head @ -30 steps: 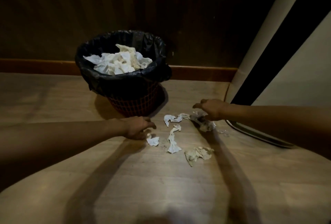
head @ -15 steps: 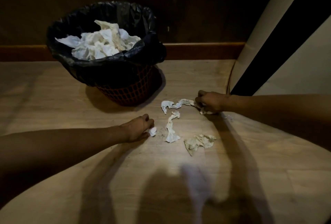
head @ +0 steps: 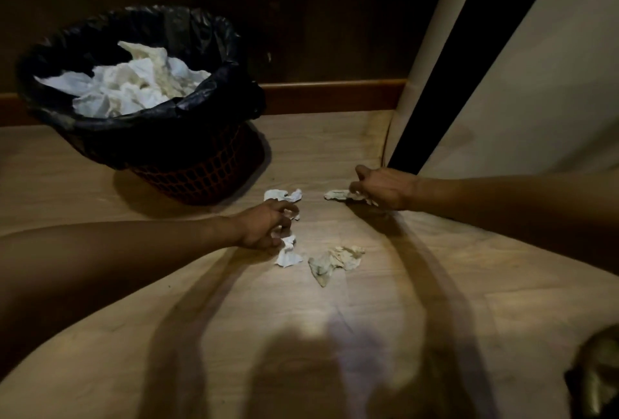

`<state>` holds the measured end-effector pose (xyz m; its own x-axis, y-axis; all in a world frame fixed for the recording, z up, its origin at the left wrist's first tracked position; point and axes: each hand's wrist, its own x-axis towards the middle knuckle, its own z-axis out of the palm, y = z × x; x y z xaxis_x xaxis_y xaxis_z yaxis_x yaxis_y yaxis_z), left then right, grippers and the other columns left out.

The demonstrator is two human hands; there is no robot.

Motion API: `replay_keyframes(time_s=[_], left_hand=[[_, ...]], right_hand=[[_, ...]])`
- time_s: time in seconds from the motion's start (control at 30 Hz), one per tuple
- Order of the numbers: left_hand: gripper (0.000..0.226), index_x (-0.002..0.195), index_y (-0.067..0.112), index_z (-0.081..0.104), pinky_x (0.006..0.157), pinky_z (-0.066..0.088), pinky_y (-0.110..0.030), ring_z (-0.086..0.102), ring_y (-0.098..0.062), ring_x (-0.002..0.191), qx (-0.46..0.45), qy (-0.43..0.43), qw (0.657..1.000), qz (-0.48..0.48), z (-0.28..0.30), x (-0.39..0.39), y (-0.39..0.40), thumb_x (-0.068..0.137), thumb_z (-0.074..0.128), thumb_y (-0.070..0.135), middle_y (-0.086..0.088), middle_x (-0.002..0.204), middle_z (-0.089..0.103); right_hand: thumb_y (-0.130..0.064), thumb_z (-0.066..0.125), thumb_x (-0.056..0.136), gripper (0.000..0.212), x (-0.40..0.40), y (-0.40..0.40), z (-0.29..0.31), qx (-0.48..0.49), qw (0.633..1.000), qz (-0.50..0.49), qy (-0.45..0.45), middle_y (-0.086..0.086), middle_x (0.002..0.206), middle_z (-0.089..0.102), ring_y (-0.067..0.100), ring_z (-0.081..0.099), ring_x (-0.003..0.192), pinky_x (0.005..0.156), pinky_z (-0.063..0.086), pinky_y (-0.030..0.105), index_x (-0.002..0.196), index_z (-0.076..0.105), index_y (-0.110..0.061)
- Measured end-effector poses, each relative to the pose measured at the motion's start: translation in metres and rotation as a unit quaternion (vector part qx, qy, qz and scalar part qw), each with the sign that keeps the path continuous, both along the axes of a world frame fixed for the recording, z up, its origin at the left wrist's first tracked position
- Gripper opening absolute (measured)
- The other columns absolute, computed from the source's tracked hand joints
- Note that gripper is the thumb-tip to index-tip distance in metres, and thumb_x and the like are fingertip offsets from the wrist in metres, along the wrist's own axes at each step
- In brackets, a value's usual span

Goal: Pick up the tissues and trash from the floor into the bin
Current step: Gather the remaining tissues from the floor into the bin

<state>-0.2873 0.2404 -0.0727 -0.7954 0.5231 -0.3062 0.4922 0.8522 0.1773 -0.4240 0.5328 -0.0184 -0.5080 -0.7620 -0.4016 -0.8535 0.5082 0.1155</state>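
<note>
A red mesh bin (head: 197, 181) with a black liner stands at the left, heaped with white tissues (head: 134, 83). On the wooden floor in front lie crumpled tissues: a white one (head: 283, 195) near the bin, a white strip (head: 287, 253) and a yellowish wad (head: 336, 261). My left hand (head: 264, 226) curls over the upper end of the white strip, fingers closing on it. My right hand (head: 382, 187) is closed on a crumpled tissue (head: 338, 195) that sticks out to the left of the fist, low on the floor.
A dark wooden wall with a skirting board (head: 335, 95) runs behind the bin. A pale door frame and dark gap (head: 435, 90) rise at the right. A dark object (head: 596, 375) sits at the bottom right corner. Shadows of my arms cross the floor.
My left hand moved up and right from the small tissue to the white strip. My right hand pulled its tissue away from the white one near the bin. The camera came closer.
</note>
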Motion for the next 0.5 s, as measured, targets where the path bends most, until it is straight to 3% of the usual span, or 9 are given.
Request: replay_keyframes(time_s=[0.13, 0.27, 0.43, 0.5], left_hand=[[0.024, 0.102, 0.01, 0.067, 0.109, 0.038, -0.033, 0.04, -0.03, 0.138, -0.004, -0.057, 0.998, 0.012, -0.001, 0.009, 0.015, 0.085, 0.067, 0.026, -0.015, 0.148, 0.041], [0.013, 0.098, 0.013, 0.064, 0.092, 0.048, -0.03, 0.056, -0.027, 0.115, 0.037, -0.018, 0.998, 0.038, -0.013, 0.02, 0.018, 0.087, 0.062, 0.02, -0.01, 0.13, 0.052], [0.026, 0.109, 0.016, 0.054, 0.078, 0.052, -0.037, 0.064, -0.028, 0.097, -0.021, -0.023, 0.998, 0.052, -0.004, 0.024, 0.022, 0.085, 0.061, 0.016, -0.006, 0.111, 0.064], [0.036, 0.118, 0.017, 0.048, 0.077, 0.053, -0.037, 0.065, -0.03, 0.097, -0.015, 0.011, 0.999, 0.04, -0.004, 0.018, 0.017, 0.084, 0.06, 0.016, -0.006, 0.111, 0.066]], right_hand=[[-0.027, 0.059, 0.09, 0.035, 0.012, 0.025, -0.01, 0.033, 0.999, -0.032, -0.029, 0.012, 0.118, 0.042, 0.025, 0.051, 0.069, 0.07, 0.053, 0.037, 0.124, 0.055, -0.017], [-0.047, 0.062, 0.088, 0.056, 0.024, 0.04, -0.022, 0.043, 0.996, -0.031, -0.073, 0.011, 0.126, 0.039, 0.03, 0.059, 0.089, 0.075, 0.052, 0.036, 0.13, 0.046, -0.015], [-0.029, 0.056, 0.092, 0.024, 0.032, 0.03, -0.024, 0.06, 0.994, -0.01, -0.087, 0.011, 0.119, 0.044, 0.027, 0.053, 0.077, 0.073, 0.049, 0.038, 0.111, 0.053, -0.015], [-0.027, 0.053, 0.094, 0.021, 0.032, 0.021, -0.023, 0.034, 0.994, -0.001, -0.106, 0.011, 0.118, 0.049, 0.028, 0.056, 0.084, 0.076, 0.046, 0.036, 0.111, 0.054, -0.014]])
